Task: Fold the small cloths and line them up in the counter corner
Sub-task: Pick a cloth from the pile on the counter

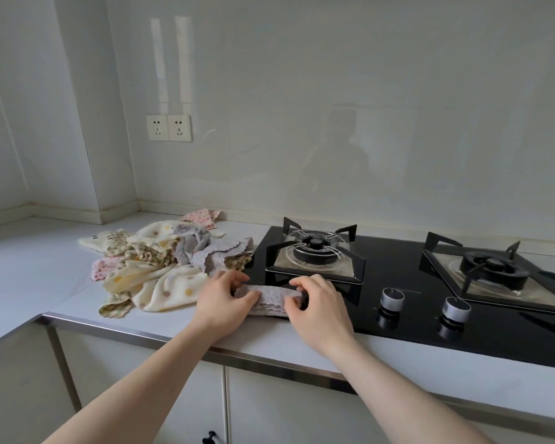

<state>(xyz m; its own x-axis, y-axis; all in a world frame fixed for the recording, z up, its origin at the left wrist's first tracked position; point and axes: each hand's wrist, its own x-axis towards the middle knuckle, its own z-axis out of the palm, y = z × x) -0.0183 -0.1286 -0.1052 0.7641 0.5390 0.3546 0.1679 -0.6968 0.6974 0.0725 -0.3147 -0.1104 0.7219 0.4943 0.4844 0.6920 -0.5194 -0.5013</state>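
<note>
Listing largest to smallest, as seen from beside the counter:

1. Counter (39,270), white w/ steel front edge. Bears everything below. Back-left corner area by the wall shows no folded cloths yet, so task looks early.

2. Gas hob (398,283), black glass, two burners w/ pan supports, two knobs (392,298) at front. Nothing on burners. Glass prob. slick; thin fabric could slide on it.

3. Cloth pile (161,267), loose heap on counter just left of hob, approx. a dozen pcs, count uncertain. Cream w/ dots, pink, lilac, olive print, scalloped edges. Crumpled, overlapping, unfolded. One lilac pc. touches hob's left edge.

4. Lilac dotted cloth (274,299), pc. in hand, lying over hob's front-left edge and counter, between both hands. Already doubled into a narrow band. Judged v. light, soft, limp, no stiffness; won't hold a crease unless pressed flat. Best held at ends/corners, pulled lightly taut.

5. Left hand (225,299): thumb and fingers curled, pinching cloth's left end.

6. Right hand (314,306): fingers bent, tips clamped on right end.

7. Containers: none visible. Cupboard doors below are shut, contents unknown.

8. Wall sockets (169,128), pair, nothing plugged in.
</note>
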